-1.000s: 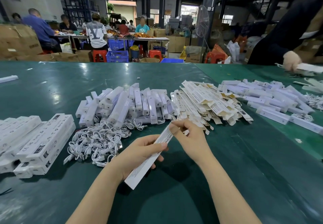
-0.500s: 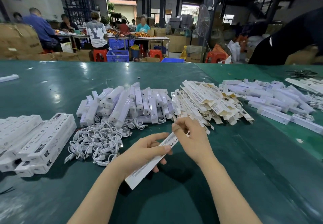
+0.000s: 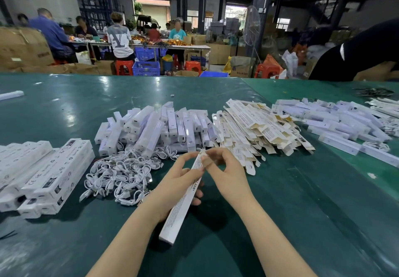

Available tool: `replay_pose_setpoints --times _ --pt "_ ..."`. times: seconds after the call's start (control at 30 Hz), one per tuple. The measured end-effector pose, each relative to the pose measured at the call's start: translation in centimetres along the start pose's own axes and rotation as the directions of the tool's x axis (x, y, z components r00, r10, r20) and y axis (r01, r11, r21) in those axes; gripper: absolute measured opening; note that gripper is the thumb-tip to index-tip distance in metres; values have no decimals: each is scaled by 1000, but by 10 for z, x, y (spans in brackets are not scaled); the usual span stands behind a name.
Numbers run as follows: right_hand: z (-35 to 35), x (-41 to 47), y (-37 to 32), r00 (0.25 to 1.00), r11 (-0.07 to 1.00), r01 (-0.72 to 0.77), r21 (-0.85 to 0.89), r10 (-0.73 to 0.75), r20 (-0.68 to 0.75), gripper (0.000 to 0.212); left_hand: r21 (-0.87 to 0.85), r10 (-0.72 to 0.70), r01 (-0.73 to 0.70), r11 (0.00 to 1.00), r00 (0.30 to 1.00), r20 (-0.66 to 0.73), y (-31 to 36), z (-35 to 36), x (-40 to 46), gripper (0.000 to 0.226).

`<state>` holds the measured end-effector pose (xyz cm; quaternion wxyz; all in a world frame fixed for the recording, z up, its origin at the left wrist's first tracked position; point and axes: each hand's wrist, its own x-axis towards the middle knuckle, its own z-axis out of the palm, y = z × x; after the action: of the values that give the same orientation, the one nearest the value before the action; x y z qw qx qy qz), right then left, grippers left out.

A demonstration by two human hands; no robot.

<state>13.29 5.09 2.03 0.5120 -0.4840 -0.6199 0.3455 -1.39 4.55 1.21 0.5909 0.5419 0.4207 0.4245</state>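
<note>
Head view showed, nearest of all, two bare forearms reaching over a green table [image 3: 280, 222]. The left hand [image 3: 177, 181] gripped a long white box [image 3: 183, 205] — its fingers were curled round the middle of it, with thumb and forefinger up near the top end. The box slanted: its lower end hung beside the left wrist, clear of the table, and its upper end sat between the fingertips of both hands. The right hand [image 3: 228, 173] pinched that upper end, thumb and forefinger closed on the small flap there, the other fingers loosely curled behind.

Just left of the left fingers lay a tangle of white cables [image 3: 121, 175]; further left was a stack of packed boxes [image 3: 49, 168], printed sides up. Beyond the fingertips a heap of white lamps [image 3: 155, 127] lay against the cables, and just past the right fingers lay a heap of flat cartons [image 3: 254, 125]. Further right, well apart from both hands, lay more lamps [image 3: 336, 121].

At the far right a person in a dark sleeve [image 3: 356, 54] leaned at the table's edge. Well beyond the table, people [image 3: 118, 39] sat on red stools [image 3: 124, 67] at other tables — with blue crates [image 3: 145, 68] and brown cardboard around them.
</note>
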Motion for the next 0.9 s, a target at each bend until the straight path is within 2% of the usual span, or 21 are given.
replay_pose_setpoints --times 0.13,0.27,0.33,0.4,0.47,0.53,0.63,0.77,0.9 --pt "-2 2 0 999 999 -39 34 38 28 4 11 11 -12 1000 1000 17 -3 -3 3 49" --pt "0 2 -1 1000 1000 -25 18 25 9 16 11 9 -9 1000 999 35 -3 -3 2 34" --pt "-1 3 -1 996 996 -87 26 87 3 24 12 -9 9 1000 999 32 -2 -1 2 26" --pt "0 3 -1 977 966 -214 144 208 55 21 21 -31 30 999 999 33 -3 2 2 24" --pt "0 4 -1 958 925 -285 253 276 70 6 28 -41 40 999 998 42 -3 4 1 25" --pt "-2 5 0 964 914 -260 312 264 30 24 15 -43 42 999 997 64 -3 5 0 27" --pt "-3 8 -1 961 888 -266 375 274 35 28 -15 -30 32 999 997 69 -2 5 -1 36" --pt "-4 9 1 926 786 -361 501 364 97 14 -32 -28 30 999 998 50 -4 6 -1 64" --pt "-4 8 -4 902 728 -426 537 385 193 14 1 -21 21 1000 999 47 -3 5 -1 68"
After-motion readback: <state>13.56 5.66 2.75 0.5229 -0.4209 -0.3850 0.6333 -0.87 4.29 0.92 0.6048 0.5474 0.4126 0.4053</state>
